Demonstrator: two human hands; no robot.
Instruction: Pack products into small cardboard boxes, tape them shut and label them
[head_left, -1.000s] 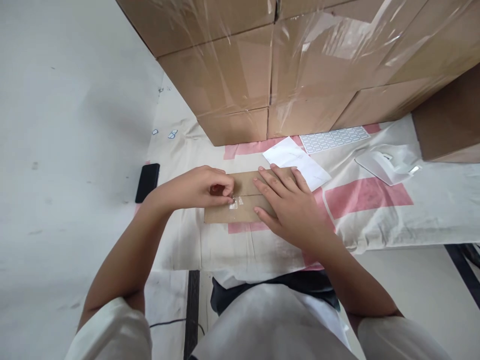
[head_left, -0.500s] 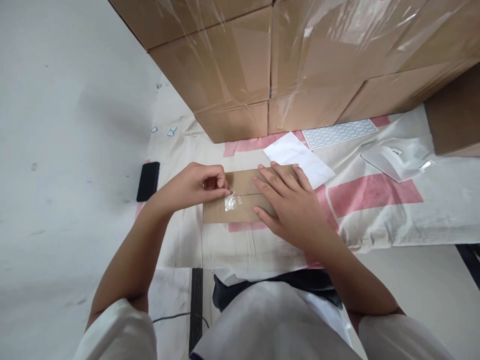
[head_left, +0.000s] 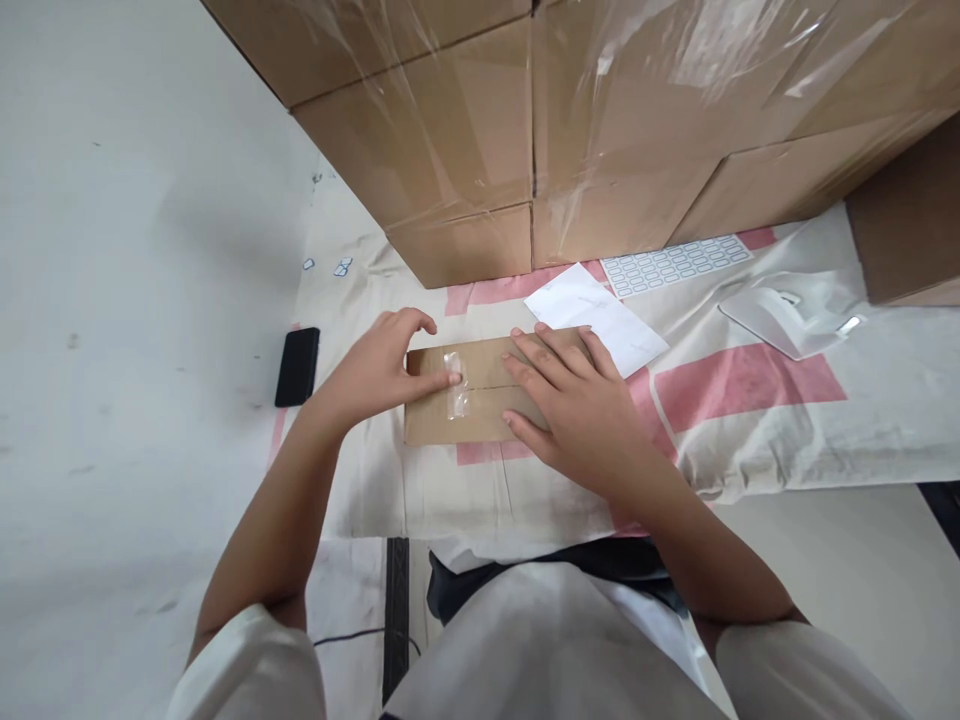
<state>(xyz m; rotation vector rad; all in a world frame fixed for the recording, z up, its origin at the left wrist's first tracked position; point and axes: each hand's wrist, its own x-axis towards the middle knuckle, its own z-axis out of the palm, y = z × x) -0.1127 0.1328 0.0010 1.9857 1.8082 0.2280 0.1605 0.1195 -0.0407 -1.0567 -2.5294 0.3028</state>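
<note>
A small flat cardboard box (head_left: 487,407) lies on the cloth-covered table, a seam running along its top. Across the seam near its left end sits a short piece of clear tape (head_left: 457,400). My left hand (head_left: 381,368) is open at the box's left end, its thumb resting on the tape and its fingers apart from the thumb. Spread over the right part of the box, my right hand (head_left: 581,410) lies flat and open, hiding that end.
Large cardboard boxes (head_left: 457,130) wrapped in clear film stand behind. A white paper (head_left: 596,315), a label sheet (head_left: 675,265) and a clear plastic item (head_left: 795,315) lie on the right. A black phone (head_left: 297,367) is beside the left wall.
My left thumb and fingers have parted, and the thumb is pressed on the tape. The tape now lies flat across the seam, reaching further back. My right hand has stayed on the box.
</note>
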